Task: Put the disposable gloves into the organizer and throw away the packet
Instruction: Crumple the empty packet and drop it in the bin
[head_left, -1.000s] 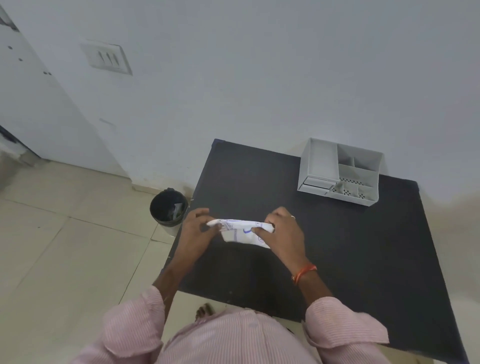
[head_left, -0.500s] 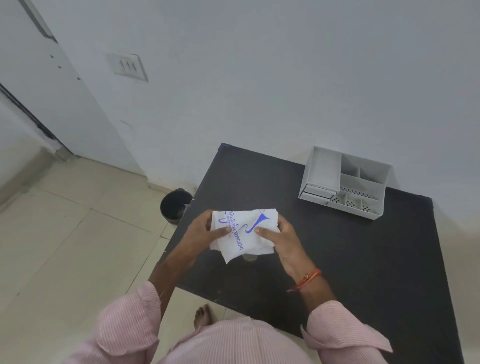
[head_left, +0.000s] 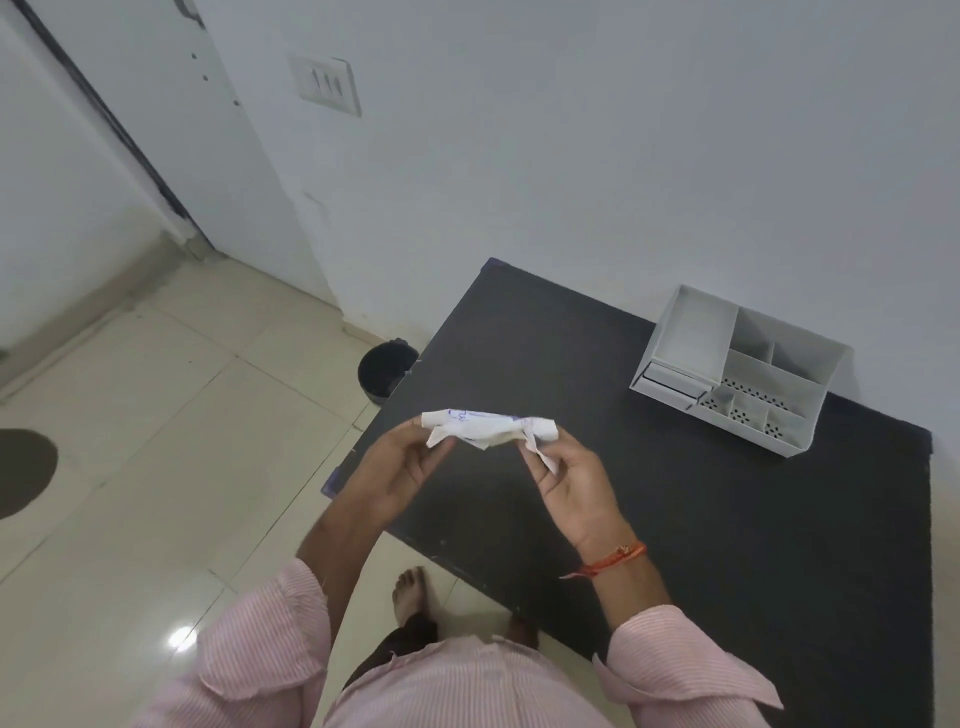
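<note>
A white glove packet (head_left: 488, 427) with blue print is held up in the air over the near left part of the black table (head_left: 675, 519). My left hand (head_left: 400, 467) pinches its left end and my right hand (head_left: 571, 480) pinches its right end, so the packet is stretched and crumpled between them. A grey plastic organizer (head_left: 691, 332) with several compartments stands at the far right of the table, near the wall. No loose gloves show outside the packet.
A small black bin (head_left: 387, 366) stands on the tiled floor by the table's far left corner, against the wall. A door and a wall switch (head_left: 327, 85) are at the left. My bare foot (head_left: 410, 592) is at the table's near edge.
The packet was lifted off the table, spread flat in both hands half a second ago, and is now scrunched into a narrow strip. The view has shifted left and down.
</note>
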